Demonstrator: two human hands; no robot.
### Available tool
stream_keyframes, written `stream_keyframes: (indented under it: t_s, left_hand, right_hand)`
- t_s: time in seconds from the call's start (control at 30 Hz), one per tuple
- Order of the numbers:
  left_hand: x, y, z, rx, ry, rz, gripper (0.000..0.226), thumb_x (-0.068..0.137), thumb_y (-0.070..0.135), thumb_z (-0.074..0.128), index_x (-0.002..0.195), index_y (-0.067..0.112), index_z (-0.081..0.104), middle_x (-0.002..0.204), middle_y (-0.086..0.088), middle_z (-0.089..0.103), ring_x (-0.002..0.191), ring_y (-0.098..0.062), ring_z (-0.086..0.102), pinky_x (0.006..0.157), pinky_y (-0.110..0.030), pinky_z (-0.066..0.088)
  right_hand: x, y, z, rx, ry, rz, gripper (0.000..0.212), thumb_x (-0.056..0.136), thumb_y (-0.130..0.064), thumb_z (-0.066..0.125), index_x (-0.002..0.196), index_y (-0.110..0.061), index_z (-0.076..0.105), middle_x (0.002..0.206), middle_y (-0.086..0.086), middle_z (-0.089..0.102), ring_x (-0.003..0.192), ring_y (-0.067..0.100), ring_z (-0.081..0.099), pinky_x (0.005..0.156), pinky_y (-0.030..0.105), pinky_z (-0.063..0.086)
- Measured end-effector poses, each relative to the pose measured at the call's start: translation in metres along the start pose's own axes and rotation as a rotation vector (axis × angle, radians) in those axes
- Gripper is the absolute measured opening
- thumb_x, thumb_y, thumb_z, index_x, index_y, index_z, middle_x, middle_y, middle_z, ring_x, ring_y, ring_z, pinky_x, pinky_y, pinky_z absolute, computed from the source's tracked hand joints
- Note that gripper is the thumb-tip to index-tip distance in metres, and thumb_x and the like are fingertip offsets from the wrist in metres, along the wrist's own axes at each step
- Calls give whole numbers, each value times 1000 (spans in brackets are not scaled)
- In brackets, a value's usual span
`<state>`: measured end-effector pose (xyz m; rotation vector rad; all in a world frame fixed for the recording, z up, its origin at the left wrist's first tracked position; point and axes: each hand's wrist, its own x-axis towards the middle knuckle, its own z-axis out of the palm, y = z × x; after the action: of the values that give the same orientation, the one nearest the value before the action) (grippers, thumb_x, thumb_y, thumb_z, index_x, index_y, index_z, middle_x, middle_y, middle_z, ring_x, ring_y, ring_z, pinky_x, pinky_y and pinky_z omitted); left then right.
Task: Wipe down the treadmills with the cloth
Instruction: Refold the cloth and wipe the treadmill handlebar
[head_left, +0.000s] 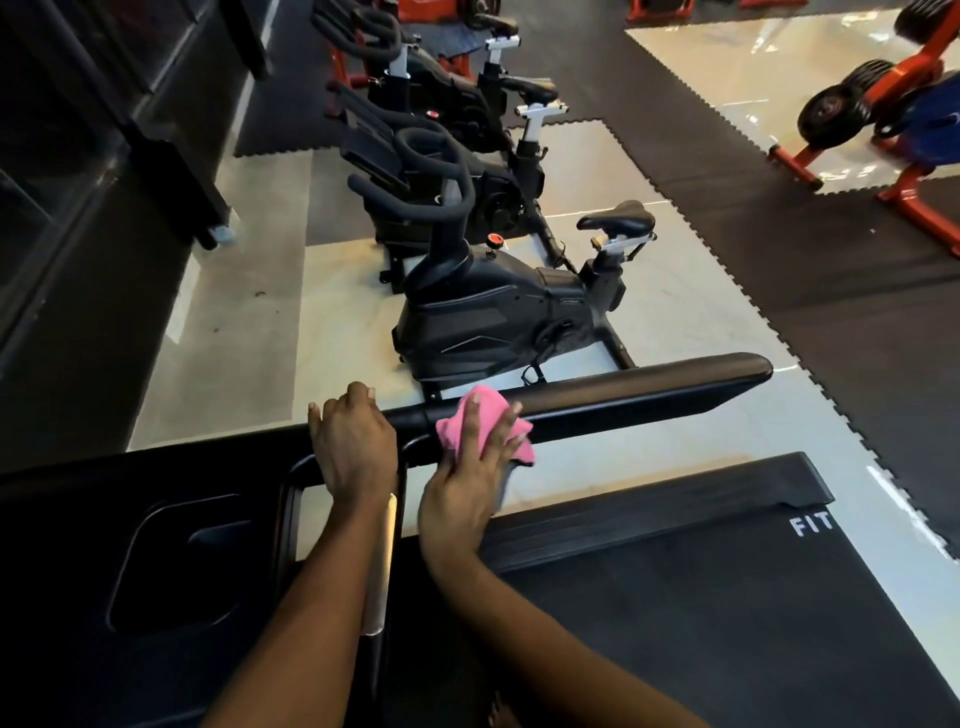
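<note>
- The pink cloth (451, 435) lies bunched on the treadmill's side handrail (649, 389), just past the joint where the rail leaves the console (156, 545). The right hand (467, 473) presses it there with straight, spread fingers (475, 413), none of them curled round it. With only flat pressure holding it, the cloth could slip from under the palm on a long stroke and drop onto the belt (727, 597) or the floor.
- One corner of the cloth hangs free below the rail. If it bunches further, only a narrow strip of the rail is likely to get wiped, and the underside would be missed.
- The left hand (353, 447) is clenched over the top of the same rail, close beside the cloth, with its fingers hooked over the far edge. The patch beneath it cannot be cleaned while it grips there. A stroke back toward the console would run the right hand into it.
- The padded far end of the rail is well apart from the cloth. Reaching it probably means leaning out along the belt with weight on the left hand, which could upset the person's balance. The feet are out of view, so their footing cannot be judged.
- An exercise bike (493, 312) stands near, beyond the rail. A cloth falling on that side would land between the machines, where it would be awkward to retrieve.
- Whether the cloth is damp cannot be told. A dry one may only smear the rail.
</note>
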<state>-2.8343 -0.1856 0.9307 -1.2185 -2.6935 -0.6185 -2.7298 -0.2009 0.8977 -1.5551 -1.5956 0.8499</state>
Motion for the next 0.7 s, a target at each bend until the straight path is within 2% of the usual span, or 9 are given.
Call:
stream_keyframes:
  t_s: [0.07, 0.13, 0.2, 0.27, 0.33, 0.43, 0.53, 0.6, 0.7]
  left_hand:
    - [-4, -1, -5, -17, 2, -20, 19, 99, 8, 50, 97, 0, 67, 81, -22, 70, 76, -37, 61, 84, -47, 49]
    - [-6, 0, -6, -23, -6, 3, 20, 100, 10, 49, 97, -1, 66, 80, -22, 69, 76, -37, 61, 76, -45, 47]
    - [-3, 0, -4, -44, -7, -10, 23, 102, 11, 46, 99, -1, 65, 83, -23, 69, 79, -38, 61, 69, -43, 45]
    - [0, 0, -3, -69, -14, -39, 24, 103, 13, 45, 101, -2, 64, 86, -24, 69, 83, -39, 61, 65, -41, 41]
    - [0, -1, -2, -85, -1, -43, 24, 103, 12, 45, 104, -2, 64, 88, -24, 68, 86, -40, 61, 65, -42, 41]
    - [1, -1, -1, -102, -1, -59, 22, 103, 11, 47, 105, 0, 65, 89, -24, 68, 88, -40, 61, 67, -44, 44]
    - [3, 0, 1, -58, -42, -44, 23, 104, 15, 47, 104, 1, 64, 90, -22, 68, 91, -39, 59, 69, -43, 43]
    - [4, -5, 1, -26, -83, 29, 23, 104, 17, 46, 103, 2, 64, 92, -20, 68, 92, -37, 58, 68, -40, 38]
    - [3, -24, -1, -62, -175, 162, 23, 105, 22, 43, 102, 6, 60, 98, -16, 66, 94, -32, 55, 70, -36, 33]
  right_hand:
    - [20, 10, -14, -248, -23, -134, 63, 106, -29, 49, 160, -42, 20, 170, -7, -14, 155, 25, -21, 126, 57, 5]
    - [48, 14, -28, -480, -83, -213, 48, 107, -41, 41, 154, -33, 37, 171, 1, 4, 157, 28, -13, 126, 54, -5]
    - [79, -2, -31, -618, -212, -197, 43, 104, -41, 39, 141, -25, 52, 166, 6, 28, 157, 33, 5, 125, 55, -1]
    - [98, -25, -21, -738, -374, -209, 40, 100, -40, 40, 130, -24, 60, 150, 3, 52, 148, 33, 30, 120, 58, 14]
    - [95, -34, -7, -805, -434, -337, 37, 98, -40, 40, 123, -24, 63, 136, 1, 61, 137, 30, 45, 115, 58, 25]
    - [64, -9, -11, -568, -243, -509, 38, 98, -34, 49, 130, -22, 64, 145, 0, 57, 143, 28, 42, 120, 53, 22]
    - [16, 30, -18, -247, -126, -556, 51, 100, -19, 57, 151, -23, 49, 165, -4, 32, 157, 21, 14, 126, 47, 14]
    - [-8, 42, -14, 39, -87, -398, 55, 101, -12, 60, 152, -29, 47, 169, -9, 20, 158, 18, 9, 122, 42, 28]
    - [-21, 20, 0, 518, 116, 119, 53, 103, -24, 59, 147, -49, 45, 169, -9, 17, 153, 17, 26, 111, 31, 46]
